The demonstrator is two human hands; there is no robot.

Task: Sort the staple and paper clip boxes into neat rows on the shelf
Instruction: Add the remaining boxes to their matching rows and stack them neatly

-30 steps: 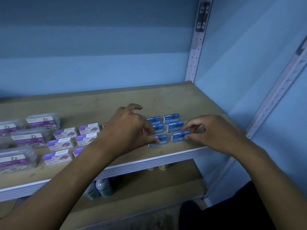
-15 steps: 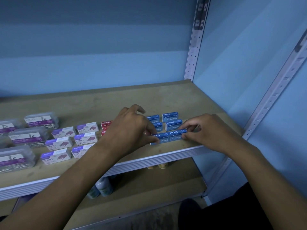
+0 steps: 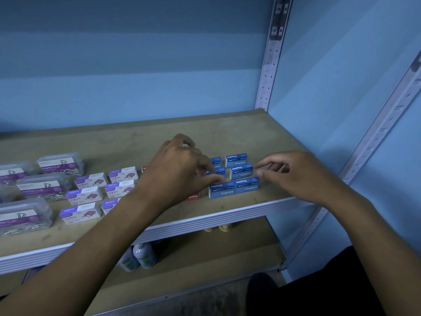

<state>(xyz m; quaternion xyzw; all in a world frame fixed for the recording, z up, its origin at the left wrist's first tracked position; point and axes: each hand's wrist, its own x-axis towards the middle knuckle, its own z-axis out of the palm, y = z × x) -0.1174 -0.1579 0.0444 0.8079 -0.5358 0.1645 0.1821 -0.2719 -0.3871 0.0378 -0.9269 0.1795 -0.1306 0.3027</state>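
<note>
Several blue staple boxes stand in two columns at the right of the wooden shelf (image 3: 227,137). The front pair (image 3: 234,189) lies end to end. My left hand (image 3: 180,169) pinches the partly hidden middle-left blue box (image 3: 217,172) between thumb and finger. With index finger and thumb, my right hand (image 3: 293,176) pinches the right end of the middle-right blue box (image 3: 241,172). Behind it sits the back-right blue box (image 3: 237,159). A red staple box (image 3: 192,196) peeks out under my left wrist. White-and-purple staple boxes (image 3: 84,196) and clear paper clip boxes (image 3: 43,185) fill the left.
A perforated metal upright (image 3: 270,65) rises at the shelf's back right corner, and a slanted one (image 3: 376,137) stands at the right. Blue walls close the back and right. On the lower shelf stand small bottles (image 3: 143,255). Bare shelf lies behind the boxes.
The front two blue boxes were pushed together end to end. My right hand then let go of the front-right box and moved back to the middle-right one. My left hand shifted slightly back.
</note>
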